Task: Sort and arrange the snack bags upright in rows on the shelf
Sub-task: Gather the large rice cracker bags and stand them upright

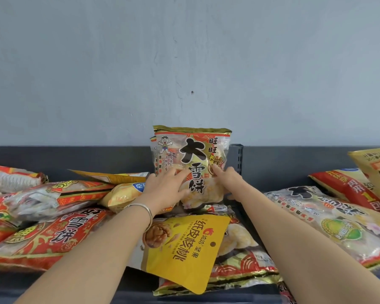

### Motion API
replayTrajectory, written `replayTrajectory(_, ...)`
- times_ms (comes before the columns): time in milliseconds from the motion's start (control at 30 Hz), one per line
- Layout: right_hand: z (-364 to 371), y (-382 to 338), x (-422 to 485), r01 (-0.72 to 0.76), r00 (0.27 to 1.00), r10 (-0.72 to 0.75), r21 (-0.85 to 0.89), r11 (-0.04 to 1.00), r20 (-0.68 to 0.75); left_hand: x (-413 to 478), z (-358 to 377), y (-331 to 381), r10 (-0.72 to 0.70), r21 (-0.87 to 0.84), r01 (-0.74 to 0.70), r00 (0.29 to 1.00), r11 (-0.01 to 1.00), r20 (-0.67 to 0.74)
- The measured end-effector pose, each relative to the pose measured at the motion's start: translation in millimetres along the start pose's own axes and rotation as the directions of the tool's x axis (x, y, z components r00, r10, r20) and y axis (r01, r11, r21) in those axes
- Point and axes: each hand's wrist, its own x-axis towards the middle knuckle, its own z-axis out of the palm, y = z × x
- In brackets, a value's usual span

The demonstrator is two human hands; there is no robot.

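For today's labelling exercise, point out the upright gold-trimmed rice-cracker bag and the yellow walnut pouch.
upright gold-trimmed rice-cracker bag [193, 154], head view, printed front.
yellow walnut pouch [184, 255], head view, middle of front.

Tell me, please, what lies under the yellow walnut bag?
A flat clear rice-cracker bag with red-and-gold trim shows beneath the yellow walnut bag; whatever sits under its covered middle is hidden.
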Motion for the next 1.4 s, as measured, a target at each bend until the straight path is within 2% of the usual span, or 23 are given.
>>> replayTrajectory(300, -19.6, 9.3, -46.2, 0.003, 0.996, -0.015, -0.133, 0.991, -0.085, -13.7, -15.1, 28.7, 0.184, -0.104, -0.189, 0.981, 0.976, -0.057)
replayTrajectory(467, -27.0, 15.5, -82.1, 0.022, 0.996, -0.041, -0.229, 0.973, -0.079, -27.6, -16.5, 40.5, 0.266, -0.236, -0.266, 0.964, 0.935, -0.031)
replayTrajectory(667, -36.0, 21.1, -122.6, 0.052, 0.998, -0.059, -0.361, 0.931, -0.01, -50.4, -23.7, 48.9, 0.296, -0.31, -0.266, 0.954, 0.913, 0.053)
replayTrajectory(800, -39.9, 23.9, -139.1, 0.093, 0.995, -0.067, -0.467, 0.879, 0.073, -68.0, -30.3, 57.9, 0.269, -0.388, -0.204, 0.955, 0.899, 0.121)
replayTrajectory(933, -39.0, 34.1, -154.1, 0.077, 0.987, 0.02, -0.569, 0.819, 0.161, -94.5, -38.5, 79.8, 0.263, -0.287, -0.193, 0.937, 0.938, 0.231)
replayTrajectory(1000, -36.1, 40.9, -159.2, 0.063, 0.982, 0.05, -0.566, 0.822, 0.182, -105.9, -39.4, 86.2, 0.25, -0.241, -0.179, 0.917, 0.954, 0.312)
replayTrajectory(1067, -33.4, 45.9, -159.8, 0.055, 0.983, 0.051, -0.54, 0.84, 0.179, -115.4, -40.8, 87.8, 0.233, -0.204, -0.174, 0.919, 0.963, 0.317)
replayTrajectory(1167, -28.7, 48.0, -157.5, 0.012, 0.986, 0.07, -0.475, 0.88, 0.154, -122.6, -49.6, 83.6, 0.165, -0.156, -0.135, 0.966, 0.978, 0.198)
replayTrajectory(1300, -25.0, 46.2, -160.7, -0.183, 0.954, 0.208, -0.133, 0.974, 0.214, -120.7, -61.9, 67.2, 0.043, -0.058, -0.039, 0.997, 0.998, 0.065)
replayTrajectory(1400, -18.8, 48.8, -158.5, -0.211, 0.96, 0.221, -0.073, 0.975, 0.174, -121.8, -59.6, 53.4, 0.025, 0.004, -0.025, 0.999, 1.0, 0.028)
